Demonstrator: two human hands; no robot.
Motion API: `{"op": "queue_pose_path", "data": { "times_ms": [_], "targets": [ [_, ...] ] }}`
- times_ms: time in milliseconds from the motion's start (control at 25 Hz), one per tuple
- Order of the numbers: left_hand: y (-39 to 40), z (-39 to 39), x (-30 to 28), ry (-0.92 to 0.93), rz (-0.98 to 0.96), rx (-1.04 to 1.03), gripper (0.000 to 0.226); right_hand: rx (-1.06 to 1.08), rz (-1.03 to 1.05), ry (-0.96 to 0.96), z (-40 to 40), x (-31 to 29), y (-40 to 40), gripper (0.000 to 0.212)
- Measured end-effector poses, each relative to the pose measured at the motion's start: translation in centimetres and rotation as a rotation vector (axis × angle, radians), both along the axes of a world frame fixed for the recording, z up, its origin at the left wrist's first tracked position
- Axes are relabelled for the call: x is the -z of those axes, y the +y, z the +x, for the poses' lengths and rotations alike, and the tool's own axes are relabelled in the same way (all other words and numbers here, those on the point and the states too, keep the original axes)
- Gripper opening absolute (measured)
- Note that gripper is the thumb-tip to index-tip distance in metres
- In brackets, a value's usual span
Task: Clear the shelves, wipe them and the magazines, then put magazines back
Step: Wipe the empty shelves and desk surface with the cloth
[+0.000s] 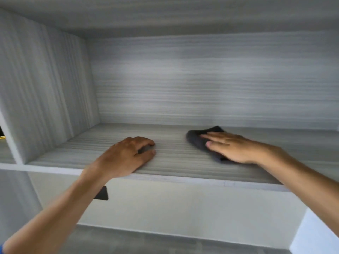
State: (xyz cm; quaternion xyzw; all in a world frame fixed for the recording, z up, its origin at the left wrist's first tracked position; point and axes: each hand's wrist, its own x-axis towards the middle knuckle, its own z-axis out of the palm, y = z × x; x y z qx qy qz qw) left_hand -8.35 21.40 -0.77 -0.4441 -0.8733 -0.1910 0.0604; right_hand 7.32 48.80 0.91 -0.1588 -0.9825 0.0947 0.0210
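Fingers of the right hand are lying straight and together, pressing a dark grey cloth flat onto the grey wood-grain shelf, right of its middle and near the back panel. The left hand is resting near the shelf's front edge, fingers loosely curled and holding nothing.

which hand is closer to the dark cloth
Right. The right hand lies flat on the dark cloth, pressing it to the shelf. The left hand rests on the shelf to the cloth's left, apart from it.
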Motion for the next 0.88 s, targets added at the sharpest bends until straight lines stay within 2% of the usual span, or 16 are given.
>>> {"op": "queue_pose_path", "data": {
  "times_ms": [120,240,360,440,560,640,760,880],
  "targets": [
    [0.3,0.0,0.0,0.040,0.034,-0.019,0.038,0.287,0.119,-0.085,-1.0,-0.2,5.1,0.061],
    [0.4,0.0,0.1,0.065,0.038,-0.016,0.035,0.374,0.106,-0.111,-3.6,0.2,4.0,0.064],
    [0.1,-0.3,0.1,0.099,0.030,0.021,0.038,0.220,0.094,-0.050,-6.0,0.1,-2.1,0.059],
    [-0.8,-1.0,0.0,0.115,-0.092,0.084,0.045,0.043,0.063,-0.001,-6.1,0.5,-5.8,0.054],
    [-3.5,-3.4,-0.2,0.069,-0.202,0.202,0.055,-0.079,-0.064,0.050,-4.8,0.2,-6.3,0.050],
    [-5.4,-4.7,0.1,0.035,-0.147,0.242,0.063,0.041,-0.045,0.037,-5.0,-0.3,-4.2,0.051],
    [-6.2,-5.0,0.6,0.113,-0.042,0.278,0.083,0.345,0.031,-0.004,-7.8,-0.4,-1.4,0.058],
    [-5.8,-5.2,0.9,0.166,0.044,0.283,0.089,0.429,0.049,-0.039,-13.2,-0.3,-2.8,0.064]
  ]
}}
